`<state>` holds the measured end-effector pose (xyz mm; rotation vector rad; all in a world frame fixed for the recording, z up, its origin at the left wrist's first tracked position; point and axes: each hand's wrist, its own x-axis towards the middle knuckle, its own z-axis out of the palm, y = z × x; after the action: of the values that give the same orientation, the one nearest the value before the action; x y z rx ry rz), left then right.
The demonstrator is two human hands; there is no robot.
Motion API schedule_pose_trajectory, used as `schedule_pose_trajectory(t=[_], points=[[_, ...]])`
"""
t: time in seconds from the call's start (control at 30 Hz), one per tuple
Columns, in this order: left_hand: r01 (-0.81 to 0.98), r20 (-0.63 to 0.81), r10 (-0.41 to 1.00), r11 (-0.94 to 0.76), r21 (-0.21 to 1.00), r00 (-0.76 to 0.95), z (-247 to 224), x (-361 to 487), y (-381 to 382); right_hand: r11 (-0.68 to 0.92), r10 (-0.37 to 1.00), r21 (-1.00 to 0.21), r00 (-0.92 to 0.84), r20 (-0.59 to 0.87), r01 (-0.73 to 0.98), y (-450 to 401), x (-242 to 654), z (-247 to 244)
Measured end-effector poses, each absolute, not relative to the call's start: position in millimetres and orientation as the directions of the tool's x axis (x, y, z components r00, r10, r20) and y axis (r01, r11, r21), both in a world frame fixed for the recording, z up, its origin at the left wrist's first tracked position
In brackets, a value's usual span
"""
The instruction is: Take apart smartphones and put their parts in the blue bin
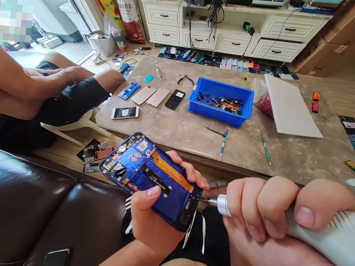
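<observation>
Left hand (pixel 152 218) at bottom centre has a narrow grip on the opened phone (pixel 148 176): thumb on the exposed side, fingers curled over the top edge. Phone is tilted, exposed side up, showing a blue inner panel, small modules along its left end, an orange flex cable (pixel 170 172) and a black flex cable (pixel 155 180). Right hand (pixel 260 212) at lower right is a tight fist around the white ribbed screwdriver handle (pixel 321 234). Metal collar (pixel 223 205) points left, thin shaft ends at the phone's right edge, contact cannot tell

Under the hands: black shorts (pixel 214 241). Lower left: brown leather sofa (pixel 17 201), black phone (pixel 56 260) on the seat. Left of frame: a co-worker's hands (pixel 66 74) resting on a knee, apart from the phone. Floor by the table: loose phone parts (pixel 92 156)

Mid frame: stone-topped table (pixel 178 127) with a group of phones (pixel 158 97), blue parts bin (pixel 218 114), blue-handled screwdriver (pixel 223 142), green-handled tool (pixel 266 150), small pliers (pixel 185 80), white board (pixel 288 106)

Far: white drawer cabinet (pixel 164 34) with hanging cables (pixel 214 15), rows of phone panels (pixel 222 61) on the floor, printed sacks (pixel 126 9) upper left, cardboard boxes (pixel 330 43) upper right
</observation>
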<state>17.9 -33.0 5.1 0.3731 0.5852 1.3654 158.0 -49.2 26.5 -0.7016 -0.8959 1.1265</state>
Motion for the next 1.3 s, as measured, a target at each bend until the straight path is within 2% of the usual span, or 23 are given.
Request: schedule_pose_trajectory(t=[0.13, 0.17, 0.37, 0.5, 0.63, 0.9, 1.03, 1.2, 1.3], points=[[-0.808, -0.196, 0.977, 0.177, 0.562, 0.078, 4.4, 21.4, -34.0, 0.430, 0.856, -0.823, 0.457, 0.242, -0.371, -51.5, 135.7, 31.8], [-0.809, -0.203, 0.977, 0.177, 0.560, 0.073, 4.3, 22.5, -34.2, 0.436, 0.844, -0.826, 0.482, 0.237, -0.358, -53.6, 132.1, 33.9], [-0.816, -0.173, 0.982, 0.156, 0.557, 0.070, 5.9, 26.4, -34.3, 0.313, 0.913, -0.916, 0.347, 0.216, -0.251, -66.5, 138.4, 45.0], [-0.822, -0.163, 0.983, 0.161, 0.546, 0.084, 6.5, 25.1, -34.5, 0.351, 0.910, -0.904, 0.318, 0.268, -0.242, -64.0, 146.4, 41.0], [-0.816, -0.187, 0.979, 0.170, 0.552, 0.078, 7.3, 23.7, -35.3, 0.362, 0.899, -0.883, 0.362, 0.246, -0.300, -62.9, 145.3, 38.0], [-0.787, -0.166, 0.982, 0.174, 0.592, 0.093, 7.6, 20.0, -33.9, 0.369, 0.913, -0.873, 0.300, 0.277, -0.318, -56.4, 157.6, 35.0], [-0.770, -0.150, 0.984, 0.166, 0.616, 0.092, 8.1, 17.2, -34.1, 0.349, 0.922, -0.898, 0.270, 0.278, -0.267, -58.5, 163.5, 35.6], [-0.749, -0.165, 0.981, 0.182, 0.637, 0.099, 12.1, 16.7, -35.0, 0.374, 0.859, -0.890, 0.459, 0.227, -0.260, -59.7, 149.9, 42.2], [-0.748, -0.143, 0.983, 0.181, 0.639, 0.115, 13.7, 17.0, -34.6, 0.394, 0.886, -0.875, 0.369, 0.280, -0.282, -56.0, 151.1, 37.0]])
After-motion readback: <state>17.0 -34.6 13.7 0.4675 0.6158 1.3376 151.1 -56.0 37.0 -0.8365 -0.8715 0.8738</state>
